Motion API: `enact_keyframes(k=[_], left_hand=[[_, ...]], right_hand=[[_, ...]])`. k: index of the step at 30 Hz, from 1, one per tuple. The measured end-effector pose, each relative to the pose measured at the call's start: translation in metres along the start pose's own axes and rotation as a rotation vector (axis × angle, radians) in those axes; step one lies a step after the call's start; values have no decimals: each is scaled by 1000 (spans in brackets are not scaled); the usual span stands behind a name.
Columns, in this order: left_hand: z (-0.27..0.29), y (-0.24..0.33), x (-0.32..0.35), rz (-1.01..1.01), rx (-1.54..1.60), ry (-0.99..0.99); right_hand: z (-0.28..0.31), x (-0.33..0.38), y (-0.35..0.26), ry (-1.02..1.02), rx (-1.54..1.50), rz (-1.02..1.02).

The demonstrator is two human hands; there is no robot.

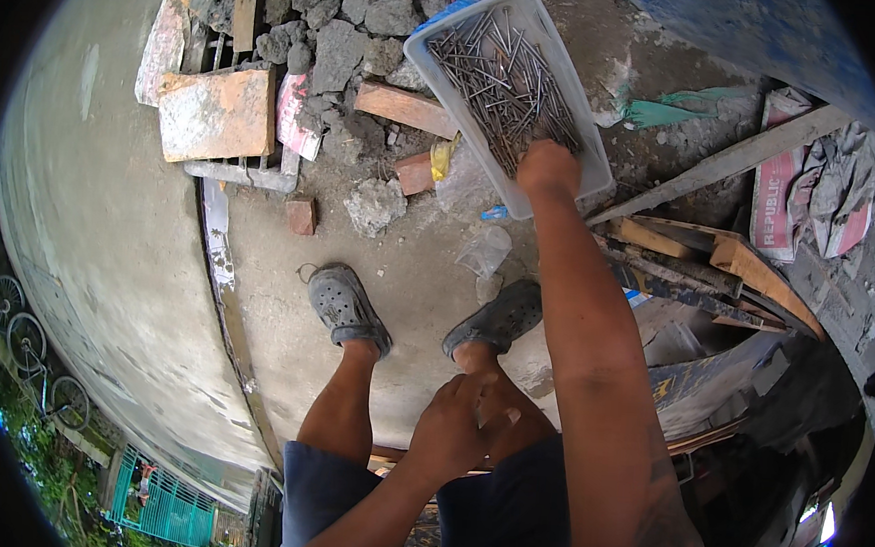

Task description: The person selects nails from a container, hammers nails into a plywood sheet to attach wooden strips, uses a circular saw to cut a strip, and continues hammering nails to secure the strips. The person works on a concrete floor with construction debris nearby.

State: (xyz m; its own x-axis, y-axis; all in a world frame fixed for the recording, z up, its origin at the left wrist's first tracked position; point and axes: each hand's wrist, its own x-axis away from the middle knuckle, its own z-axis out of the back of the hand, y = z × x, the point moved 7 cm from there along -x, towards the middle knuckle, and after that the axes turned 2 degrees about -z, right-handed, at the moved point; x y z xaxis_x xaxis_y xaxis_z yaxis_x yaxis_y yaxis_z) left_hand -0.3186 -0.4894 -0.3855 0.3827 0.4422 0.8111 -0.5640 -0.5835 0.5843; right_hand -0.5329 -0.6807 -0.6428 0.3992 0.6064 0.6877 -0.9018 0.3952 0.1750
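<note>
A white translucent plastic tub [598, 173] stands on the ground ahead, slightly right, with a heap of long loose nails [505, 72] inside. My right hand [550, 170] reaches into its near end, knuckles bent and fingers curled down against the nails. The fingertips are hidden, so what they hold cannot be seen. Over my right shin, close to the knee, my left hand [453, 425] is closed with its fingers curled. Whatever lies in it, if anything, is too small to make out.
Broken concrete rubble [340, 57] and a wooden block [217, 115] lie ahead left. Brick pieces [416, 174] and a clear plastic cup [485, 250] sit between tub and my clogs [345, 303]. Planks [725, 166] and torn sacks [823, 192] are at the right.
</note>
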Motion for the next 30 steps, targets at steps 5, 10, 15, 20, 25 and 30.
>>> enact_keyframes(k=[5, 10, 15, 20, 25, 30], left_hand=[[8, 9, -2, 4, 32, 2], [6, 5, 3, 10, -23, -29], [5, 3, 3, 6, -23, -31], [5, 10, 1, -42, -48, -36], [37, -1, -2, 75, 218, 306], [63, 25, -2, -170, 149, 583]], right_hand=[[5, 0, 1, -68, -18, 16], [7, 0, 0, -62, -24, -22], [8, 4, -10, 33, -45, -37], [4, 4, 6, 107, -68, -131], [49, 94, -20, 158, -462, 196], [8, 255, -19, -819, -1504, 130]])
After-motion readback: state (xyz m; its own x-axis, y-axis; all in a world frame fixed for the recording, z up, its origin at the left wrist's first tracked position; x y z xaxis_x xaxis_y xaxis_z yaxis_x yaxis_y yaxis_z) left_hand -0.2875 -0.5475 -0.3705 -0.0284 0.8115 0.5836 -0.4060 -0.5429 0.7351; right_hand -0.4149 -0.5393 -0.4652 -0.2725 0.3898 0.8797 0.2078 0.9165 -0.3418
